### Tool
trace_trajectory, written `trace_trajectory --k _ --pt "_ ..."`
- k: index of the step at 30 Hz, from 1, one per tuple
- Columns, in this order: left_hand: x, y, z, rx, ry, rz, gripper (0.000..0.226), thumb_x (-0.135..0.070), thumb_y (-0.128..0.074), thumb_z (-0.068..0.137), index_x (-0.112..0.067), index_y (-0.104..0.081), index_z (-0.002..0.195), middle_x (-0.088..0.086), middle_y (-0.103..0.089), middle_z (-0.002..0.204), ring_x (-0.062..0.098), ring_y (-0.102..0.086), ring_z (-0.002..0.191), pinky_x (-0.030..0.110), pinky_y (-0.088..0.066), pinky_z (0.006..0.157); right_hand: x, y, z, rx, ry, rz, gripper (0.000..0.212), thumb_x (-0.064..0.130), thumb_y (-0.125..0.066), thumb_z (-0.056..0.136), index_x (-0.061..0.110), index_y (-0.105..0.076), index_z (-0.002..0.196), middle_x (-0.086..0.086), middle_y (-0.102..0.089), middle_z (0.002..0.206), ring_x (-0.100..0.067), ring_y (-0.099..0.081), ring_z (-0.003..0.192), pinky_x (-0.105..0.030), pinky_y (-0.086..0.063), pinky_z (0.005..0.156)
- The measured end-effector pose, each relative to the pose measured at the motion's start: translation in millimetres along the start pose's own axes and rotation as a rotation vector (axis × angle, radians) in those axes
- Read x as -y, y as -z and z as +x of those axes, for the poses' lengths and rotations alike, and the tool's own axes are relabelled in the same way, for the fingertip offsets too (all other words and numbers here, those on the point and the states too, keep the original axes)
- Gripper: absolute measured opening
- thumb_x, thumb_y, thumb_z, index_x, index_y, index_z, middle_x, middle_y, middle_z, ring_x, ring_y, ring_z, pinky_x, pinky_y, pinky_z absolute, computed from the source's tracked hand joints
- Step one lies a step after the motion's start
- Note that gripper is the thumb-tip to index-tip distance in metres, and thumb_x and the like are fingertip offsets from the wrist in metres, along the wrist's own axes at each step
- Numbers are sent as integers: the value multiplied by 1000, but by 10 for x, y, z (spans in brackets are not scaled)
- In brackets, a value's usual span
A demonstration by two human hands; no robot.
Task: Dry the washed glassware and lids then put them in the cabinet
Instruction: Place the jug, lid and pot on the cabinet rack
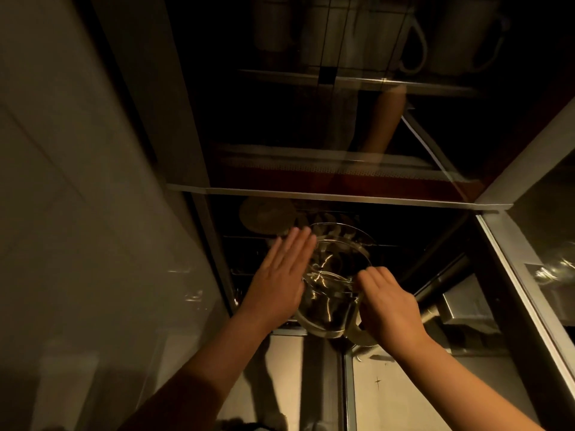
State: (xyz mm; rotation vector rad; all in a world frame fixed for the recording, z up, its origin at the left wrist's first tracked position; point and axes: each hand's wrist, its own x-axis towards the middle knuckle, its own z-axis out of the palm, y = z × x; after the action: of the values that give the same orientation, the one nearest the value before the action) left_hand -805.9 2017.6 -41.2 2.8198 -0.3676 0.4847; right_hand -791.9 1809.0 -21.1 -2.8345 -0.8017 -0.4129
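Glass pitcher (333, 284): I see it held up between both hands at the mouth of the open cabinet (342, 194), clear glass with a handle on its right side, tilted so the rim points away from me.
Left hand (280, 275): released, fingers straight and together, the palm pressed flat against the pitcher's left wall.
Right hand (389, 303): grasping the pitcher at its handle side, fingers curled over the top edge (the handle itself is partly hidden behind the hand).
Lower shelf: far behind the pitcher I make out a round lid-like disc (267, 214) on the left and more glassware, too dark to tell apart.
Upper shelf: white mugs (389, 32) with handles stand in a row at the far top.
Cabinet door (529, 244): open on the right, its glass pane catching reflections.
Tabletop (404, 384): a metal surface below my forearms, near me.
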Motion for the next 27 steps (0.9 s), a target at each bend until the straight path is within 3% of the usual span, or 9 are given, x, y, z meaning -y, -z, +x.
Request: trace_trajectory --k 3,6,10,13,17,22,24,25,27 --pt "-206 61 -107 -45 -185 52 64 -26 -34 89 -14 -14 149 6 -19 155 20 -14 144 37 -10 117 16 101 -24 2 32 10 46 -5 -76 54 16 -56 89 4 -56 84 -12 -45 77 -14 -27 33" --pt "-352 110 -166 -28 -248 100 57 -34 -34 94 -15 -23 147 6 -33 151 20 -24 141 38 -14 116 36 210 -59 4 42 20 44 -3 -78 54 16 -58 89 4 -57 84 -14 -52 75 -16 -34 34" --pt "-464 146 -190 -43 -273 149 51 -36 -41 94 -18 -34 141 3 -56 128 17 -46 122 41 -29 113 38 357 -98 2 56 27 46 -3 -78 54 17 -56 89 5 -56 85 -14 -52 77 -17 -33 32" --pt "-574 224 -142 -123 -301 130 53 -32 -55 88 -17 -39 136 1 -61 111 14 -47 107 39 -35 106 38 480 -132 3 69 35 47 0 -79 55 19 -56 92 7 -57 89 -13 -52 80 -19 -36 32" --pt "-674 366 -51 -181 -332 91 44 -32 -58 86 -19 -45 126 -2 -61 101 10 -45 96 33 -46 93 6 612 -153 -21 92 12 50 4 -81 52 21 -53 90 8 -56 88 -10 -48 82 -9 -17 36" --pt "-763 566 66 -192 -343 54 35 -34 -39 92 -20 -46 123 -4 -58 99 10 -46 95 28 -38 92 -78 760 -125 -99 120 22 53 1 -80 51 18 -49 92 4 -57 90 -14 -49 87 -6 -9 41" --pt "-813 675 102 -199 -349 -23 33 -32 -42 92 -19 -47 123 -2 -58 98 10 -45 94 26 -32 93 -113 846 -126 -139 165 60 60 -1 -77 53 15 -50 105 -2 -57 103 -14 -46 98 -3 -18 45" --pt "-830 724 115 -197 -348 -62 33 -31 -44 92 -18 -48 122 -1 -58 98 10 -45 94 26 -30 93 -129 886 -138 -160 196 89 66 -2 -75 54 12 -49 112 -5 -56 112 -16 -46 105 -4 -30 49" --pt "-857 809 121 -182 -335 -104 32 -30 -44 92 -18 -48 121 -1 -58 100 9 -44 96 25 -28 93 -187 940 -204 -221 307 129 68 1 -71 62 6 -44 124 -13 -50 128 -22 -44 119 -20 -50 74"
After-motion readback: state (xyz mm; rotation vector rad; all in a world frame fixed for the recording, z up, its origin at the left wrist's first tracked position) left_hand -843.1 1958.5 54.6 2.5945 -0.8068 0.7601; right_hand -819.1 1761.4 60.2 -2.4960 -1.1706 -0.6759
